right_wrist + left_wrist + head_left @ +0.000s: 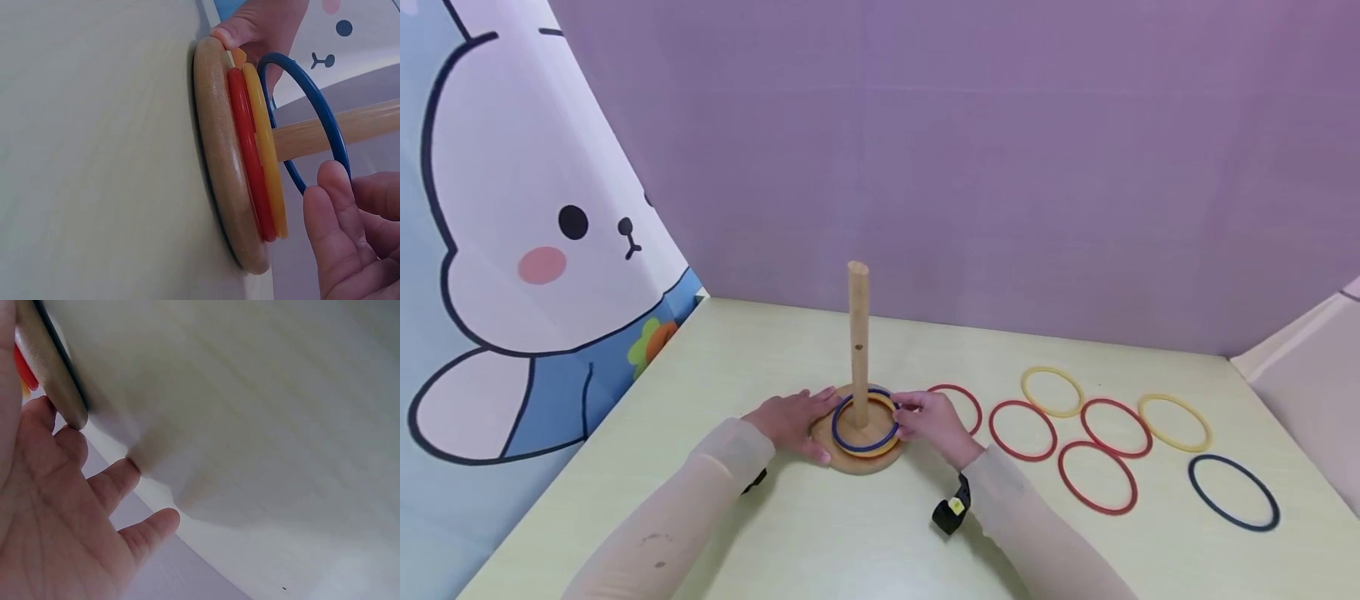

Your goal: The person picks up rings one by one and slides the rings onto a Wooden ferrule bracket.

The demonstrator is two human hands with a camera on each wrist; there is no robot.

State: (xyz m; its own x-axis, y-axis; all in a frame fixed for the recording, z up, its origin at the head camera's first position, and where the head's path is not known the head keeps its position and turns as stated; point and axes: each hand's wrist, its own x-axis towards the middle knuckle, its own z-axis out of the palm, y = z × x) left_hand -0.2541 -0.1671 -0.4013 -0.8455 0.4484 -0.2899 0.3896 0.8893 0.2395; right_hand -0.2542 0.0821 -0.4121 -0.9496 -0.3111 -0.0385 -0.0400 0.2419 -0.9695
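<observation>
A wooden peg (859,333) rises from a round wooden base (215,125). Lying around the peg on the base are a red ring (248,156) and, over it, a yellow ring (264,137). My right hand (934,423) pinches a blue ring (320,103) between thumb and fingers. This ring encircles the peg and is tilted, its gripped side raised off the yellow one. My left hand (790,423) rests at the left edge of the base with fingers spread; in the left wrist view, its fingertips touch the base's rim.
To the right on the pale table (760,350) lie several red rings (1023,431), two yellow rings (1052,392) and a dark blue ring (1234,492). One red ring (958,407) lies just beyond my right hand. A purple backdrop (970,167) stands behind the table.
</observation>
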